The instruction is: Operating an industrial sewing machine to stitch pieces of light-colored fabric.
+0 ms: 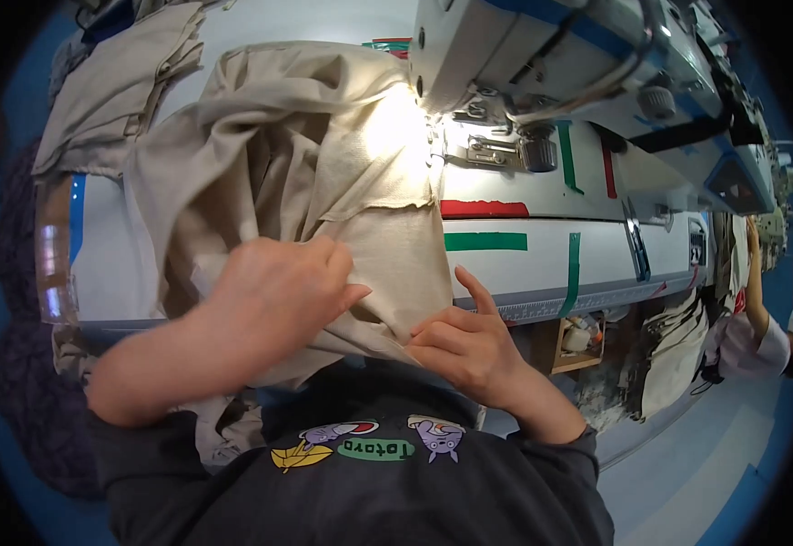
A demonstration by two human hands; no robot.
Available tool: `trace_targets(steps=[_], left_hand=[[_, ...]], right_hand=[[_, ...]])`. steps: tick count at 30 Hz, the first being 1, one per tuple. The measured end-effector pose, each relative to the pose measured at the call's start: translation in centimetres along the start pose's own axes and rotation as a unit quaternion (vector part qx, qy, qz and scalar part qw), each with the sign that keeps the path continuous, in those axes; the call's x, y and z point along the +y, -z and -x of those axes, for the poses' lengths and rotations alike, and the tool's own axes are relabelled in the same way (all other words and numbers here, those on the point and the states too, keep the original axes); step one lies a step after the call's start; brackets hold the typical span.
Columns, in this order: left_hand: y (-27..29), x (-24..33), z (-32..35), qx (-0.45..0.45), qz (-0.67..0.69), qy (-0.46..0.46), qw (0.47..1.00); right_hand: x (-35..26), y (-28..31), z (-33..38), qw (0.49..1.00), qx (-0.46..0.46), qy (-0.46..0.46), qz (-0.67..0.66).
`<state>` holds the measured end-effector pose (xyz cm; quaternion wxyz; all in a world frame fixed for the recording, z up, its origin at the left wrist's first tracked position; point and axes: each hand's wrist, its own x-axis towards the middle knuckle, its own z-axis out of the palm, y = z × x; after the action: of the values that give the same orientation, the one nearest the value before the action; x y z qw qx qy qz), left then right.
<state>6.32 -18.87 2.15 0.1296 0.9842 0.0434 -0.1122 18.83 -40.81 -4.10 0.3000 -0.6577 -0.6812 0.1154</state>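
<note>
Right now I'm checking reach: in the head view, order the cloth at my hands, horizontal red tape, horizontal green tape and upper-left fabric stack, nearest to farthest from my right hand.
1. Beige cloth: touching your right hand.
2. Horizontal green tape: ahead.
3. Horizontal red tape: beyond green.
4. Beige fabric stack: upper left.

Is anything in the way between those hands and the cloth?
Nothing visible. The left hand and right hand both touch the cloth; the machine stands ahead, not between them.
</note>
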Motion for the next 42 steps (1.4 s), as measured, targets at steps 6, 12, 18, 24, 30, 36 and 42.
trace_targets(steps=[6,12,18,24,30,36,42], left_hand=[[-2.7,-0.1,-4.3,0.245,-0.018,-0.15,0.958],[-6.1,-0.7,-5.8,0.267,0.012,-0.138,0.954],[-6.2,-1.4,-6.4,0.33,0.061,-0.152,0.93],[-5.8,-2.2,-7.6,0.339,0.064,-0.17,0.923],[-5.8,-2.8,-8.5,0.339,0.075,-0.166,0.923],[-5.7,-3.4,-9.7,0.353,0.082,-0.176,0.915],[-5.2,-4.1,-9.9,0.335,0.083,-0.176,0.922]], right_hand=[[0.3,1.4,-0.8,0.98,0.17,-0.084,-0.068],[5.3,2.2,-7.2,0.942,0.174,-0.283,0.037],[5.0,0.2,-8.1,0.944,0.139,-0.24,0.178],[4.4,0.1,-7.7,0.949,0.125,-0.213,0.194],[5.4,0.3,-8.0,0.953,0.119,-0.189,0.205],[5.9,0.3,-8.5,0.949,0.148,-0.198,0.195],[5.9,0.3,-8.5,0.948,0.15,-0.21,0.187]])
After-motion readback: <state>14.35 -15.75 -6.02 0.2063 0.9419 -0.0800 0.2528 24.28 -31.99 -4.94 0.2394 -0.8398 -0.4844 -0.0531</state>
